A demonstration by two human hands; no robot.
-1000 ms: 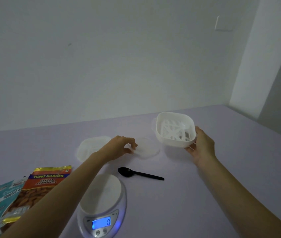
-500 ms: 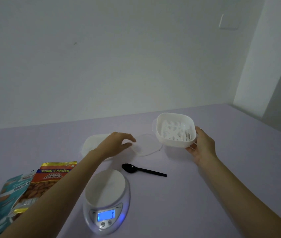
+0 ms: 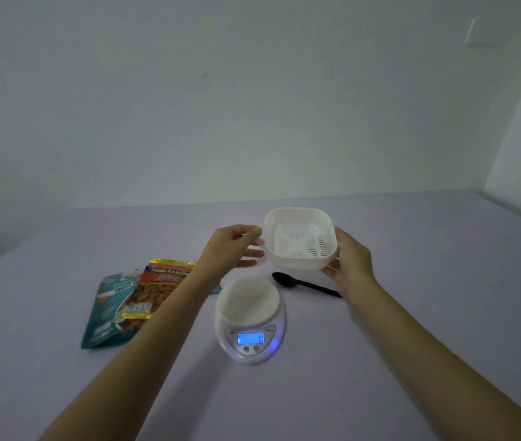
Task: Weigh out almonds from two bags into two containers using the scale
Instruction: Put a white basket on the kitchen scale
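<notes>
**Container held in both hands, beyond the scale**

The container [image 3: 300, 246], white, square and slotted across its floor, sits between both hands just past the scale [image 3: 250, 316], its open mouth tipped toward the viewer. It looks lifted off the table [image 3: 412, 345], though its underside is hidden. The right hand [image 3: 351, 262] wraps the right wall, thumb at the rim and fingers curled below. The left hand [image 3: 233, 246] meets the left rim with thumb above and fingers under, apparently pinching it. A two-sided hold like this keeps a light, shallow tub level, and probably suits setting it squarely on the platform [image 3: 248, 300].

The platform is bare and the display [image 3: 250, 338] glows blue with a 0, so the scale seems ready for a load. No almonds have been poured. Only one container is in view.

The way from the container down to the platform is short and open. The spoon [image 3: 305, 284] lies just right of the platform, its bowl near the scale's rim and its handle running under the right wrist. It could be nudged if the container comes down off-centre.

The orange bag [image 3: 157, 288] overlaps the teal bag [image 3: 106, 313] left of the scale, partly under the left forearm. Both lie flat, within easy reach. Bare table spreads to the right and near side. The far edge meets the wall [image 3: 253, 106], well behind the container.
</notes>
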